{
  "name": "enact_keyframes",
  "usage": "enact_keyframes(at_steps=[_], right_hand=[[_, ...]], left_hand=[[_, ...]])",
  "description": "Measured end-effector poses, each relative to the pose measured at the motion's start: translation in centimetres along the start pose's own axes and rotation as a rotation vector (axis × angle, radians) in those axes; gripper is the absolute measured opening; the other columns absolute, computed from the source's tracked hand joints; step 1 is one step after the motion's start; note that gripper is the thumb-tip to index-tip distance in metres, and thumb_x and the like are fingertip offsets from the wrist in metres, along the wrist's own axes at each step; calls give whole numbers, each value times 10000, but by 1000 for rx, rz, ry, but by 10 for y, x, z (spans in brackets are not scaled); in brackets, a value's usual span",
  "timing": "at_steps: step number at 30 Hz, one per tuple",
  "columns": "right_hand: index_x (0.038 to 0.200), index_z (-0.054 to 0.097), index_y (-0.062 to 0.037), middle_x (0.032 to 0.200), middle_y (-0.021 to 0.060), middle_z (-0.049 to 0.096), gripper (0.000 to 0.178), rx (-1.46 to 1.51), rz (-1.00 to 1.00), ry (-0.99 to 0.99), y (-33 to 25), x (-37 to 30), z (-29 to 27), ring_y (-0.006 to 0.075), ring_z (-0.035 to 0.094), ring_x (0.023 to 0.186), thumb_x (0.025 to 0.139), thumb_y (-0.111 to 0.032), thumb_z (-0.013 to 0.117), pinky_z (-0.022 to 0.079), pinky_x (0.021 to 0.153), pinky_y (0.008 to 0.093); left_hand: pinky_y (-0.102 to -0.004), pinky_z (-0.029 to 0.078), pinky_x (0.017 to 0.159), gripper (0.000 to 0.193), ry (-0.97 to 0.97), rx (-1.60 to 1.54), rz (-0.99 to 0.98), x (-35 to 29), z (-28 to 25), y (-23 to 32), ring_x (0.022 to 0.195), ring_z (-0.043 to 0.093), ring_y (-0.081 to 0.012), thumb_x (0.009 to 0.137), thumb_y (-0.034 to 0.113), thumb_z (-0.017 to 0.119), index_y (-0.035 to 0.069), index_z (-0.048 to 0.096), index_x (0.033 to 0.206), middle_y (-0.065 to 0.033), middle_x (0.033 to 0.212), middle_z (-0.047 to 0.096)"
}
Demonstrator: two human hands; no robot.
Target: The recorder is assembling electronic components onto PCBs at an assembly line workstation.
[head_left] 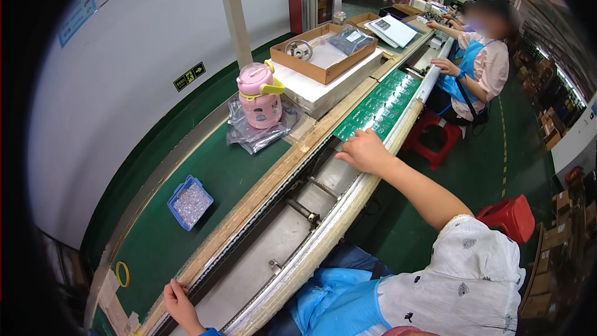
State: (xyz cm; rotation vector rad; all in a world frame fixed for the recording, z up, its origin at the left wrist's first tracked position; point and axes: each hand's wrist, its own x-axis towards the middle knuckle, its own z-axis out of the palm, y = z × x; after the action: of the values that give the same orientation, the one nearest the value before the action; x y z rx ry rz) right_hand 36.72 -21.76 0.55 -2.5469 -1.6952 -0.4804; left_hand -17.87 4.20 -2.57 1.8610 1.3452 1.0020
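Note:
A long green circuit board panel [382,104] lies on the rails of the conveyor, with several printed units on it. My right hand [367,152] is stretched forward to the near end of this panel. Its fingers are bent and apart, touching the panel's near edge, and the hand partly hides that corner. At the lower left, my left hand [179,306] rests against the wooden rail [230,236] of the conveyor. Loosely bent, its fingers show nothing between them. Between my hands, the metal conveyor bed [273,242] shows rods and small fittings.
On the green bench to the left stand a blue tray [190,203] of small clear parts, a yellow tape ring [122,274] and a pink jug [259,96]. A cardboard box [323,53] sits farther along. A person [482,62] works on the right, near a red stool [435,140].

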Motion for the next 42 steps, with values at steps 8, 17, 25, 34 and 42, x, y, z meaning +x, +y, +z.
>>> enact_keyframes(at_steps=[8,17,25,34,42], right_hand=[[795,769,-104,843,99,732,446,-99,180,-83,68,15,21,315,676,932,950,-490,607,480,829,461],[936,782,-112,1017,106,739,436,-221,394,-129,153,31,47,314,670,1046,940,-515,617,497,897,484],[1086,761,-112,1148,133,718,454,-163,706,-181,174,27,54,328,651,1152,947,-524,630,474,987,461],[940,793,-133,1006,107,763,313,-80,670,-289,183,28,65,299,716,1008,912,-425,680,516,860,466],[1044,781,-85,1122,135,753,335,-36,719,-324,178,28,53,311,707,1083,908,-372,673,519,932,456]], left_hand=[[-259,349,605,389,-24,15,-14,2,0,-7,640,411,-65,1075,255,543,54,528,742,21,658,479],[-258,343,599,395,-22,23,-16,2,0,-9,638,404,-63,1079,251,535,56,516,735,22,657,472],[-250,338,596,392,-6,17,-5,0,1,-8,638,401,-59,1080,244,535,62,506,734,24,660,475],[-248,353,604,380,-34,11,7,2,-1,-10,642,418,-64,1077,237,543,54,519,745,19,667,488],[-253,361,599,371,-29,44,15,0,-3,-10,640,427,-67,1072,230,552,51,542,747,13,660,495]])
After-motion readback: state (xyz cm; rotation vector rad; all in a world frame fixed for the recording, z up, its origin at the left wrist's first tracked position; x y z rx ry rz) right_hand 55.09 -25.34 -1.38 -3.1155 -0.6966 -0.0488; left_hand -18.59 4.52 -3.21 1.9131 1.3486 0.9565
